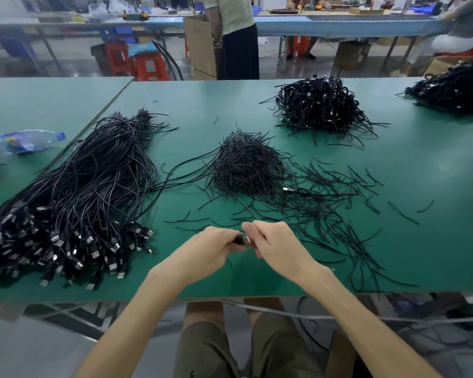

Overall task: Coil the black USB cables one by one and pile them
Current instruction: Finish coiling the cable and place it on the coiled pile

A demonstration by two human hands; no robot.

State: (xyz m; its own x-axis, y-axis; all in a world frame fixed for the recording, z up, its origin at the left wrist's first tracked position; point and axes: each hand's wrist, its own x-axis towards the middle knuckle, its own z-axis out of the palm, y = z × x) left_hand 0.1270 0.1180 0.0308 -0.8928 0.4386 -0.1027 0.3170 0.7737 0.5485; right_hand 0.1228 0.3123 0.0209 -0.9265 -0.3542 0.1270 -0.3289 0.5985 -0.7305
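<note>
Near edge, centre: the left hand (216, 242) and the right hand (271, 241) meet just above the table (191, 274). The fingers of both are curled and clamped on one black USB cable (242, 240). Its black plug body and bright metal shell show in the gap between the two hands; the rest of the cord is hidden inside the grip.

Near left corner: a large bundle of uncoiled cables (88, 186) lies flat. The rectangular metal plugs are fanned along the near edge, and the thin, glossy cords run toward the far left.

Right of the hands: scattered ties (333, 214) – short, thin black strands – lie loose on the matte green surface up to the near edge.

Centre of the table: a domed heap of ties (246, 165), bristly in outline. One loose cable (298, 190) lies at its right foot.

Toward the far edge, right: a rounded pile of coiled cables (320, 105). A second pile (453, 88) sits at the far right corner.

On the adjoining table (38, 105), left: a clear, crumpled plastic bottle (28, 140) with a blue cap lies on its side – contents cannot be told.

Beyond the far edge: an open cardboard box (200, 47) stands upright; its contents are not visible.
</note>
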